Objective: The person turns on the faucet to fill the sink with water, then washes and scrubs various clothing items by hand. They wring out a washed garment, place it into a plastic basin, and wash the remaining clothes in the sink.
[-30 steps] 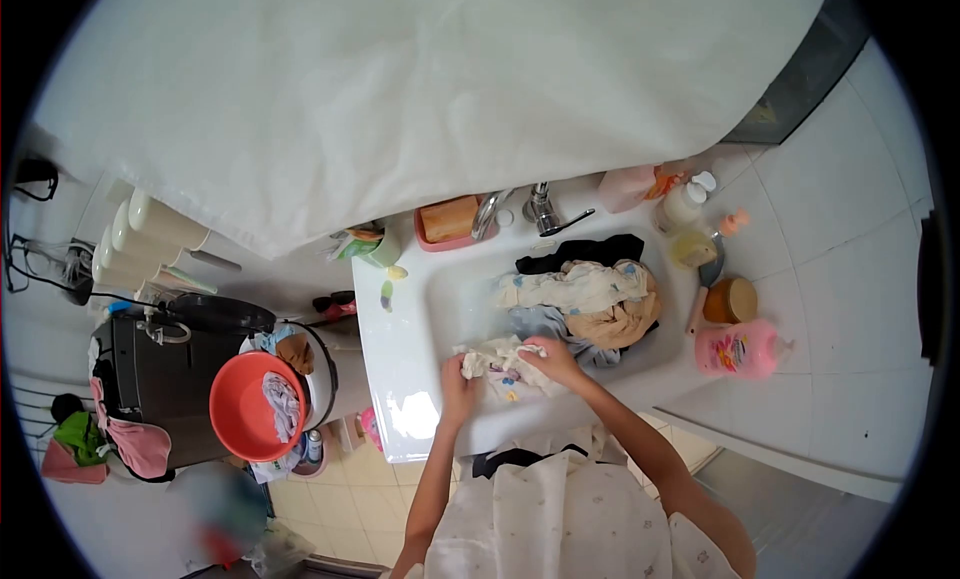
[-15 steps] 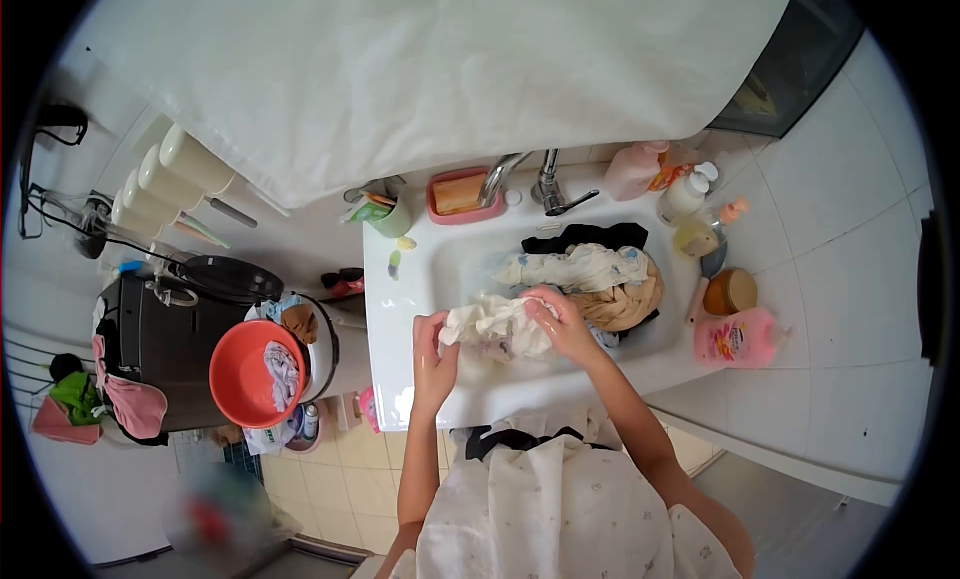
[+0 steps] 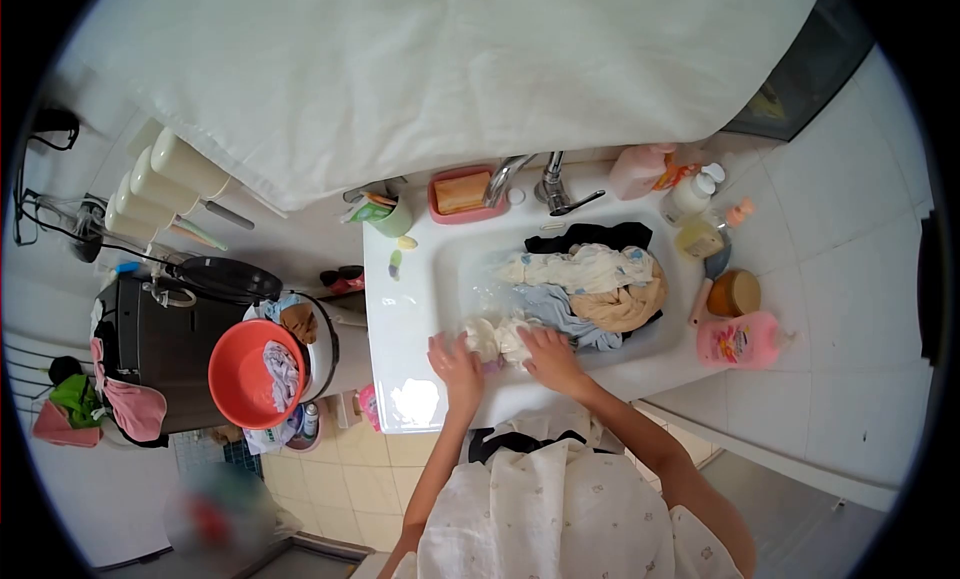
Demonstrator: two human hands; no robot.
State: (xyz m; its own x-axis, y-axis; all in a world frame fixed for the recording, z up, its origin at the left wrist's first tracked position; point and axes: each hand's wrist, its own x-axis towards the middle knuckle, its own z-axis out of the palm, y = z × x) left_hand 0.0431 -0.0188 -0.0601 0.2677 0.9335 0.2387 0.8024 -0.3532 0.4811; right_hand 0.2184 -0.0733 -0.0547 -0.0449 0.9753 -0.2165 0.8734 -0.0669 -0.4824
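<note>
A bunched white cloth point(image 3: 508, 341) lies low in the near left part of the sink basin, partly hidden by my hands. My left hand point(image 3: 457, 371) grips its left end, fingers bent at the cloth's edge. On the other end, my right hand point(image 3: 552, 361) is closed over the fabric. Just beyond it, wet laundry is heaped in the basin: a light blue garment point(image 3: 550, 307), a pale patterned garment point(image 3: 590, 268), a tan garment point(image 3: 628, 301) and a black garment point(image 3: 590, 239). Sudsy water point(image 3: 484, 291) shows left of the heap.
Behind the basin stand a chrome faucet point(image 3: 552, 191) and a pink soap dish point(image 3: 460, 215) beside a green cup point(image 3: 393, 219). Several bottles, including a pink one point(image 3: 738, 340), line the right rim. Left of the sink is a red basin point(image 3: 235, 384) holding clothing.
Both hands have lowered the white cloth into the basin, where it was held raised and spread between them. The light blue garment shows more fully now.
</note>
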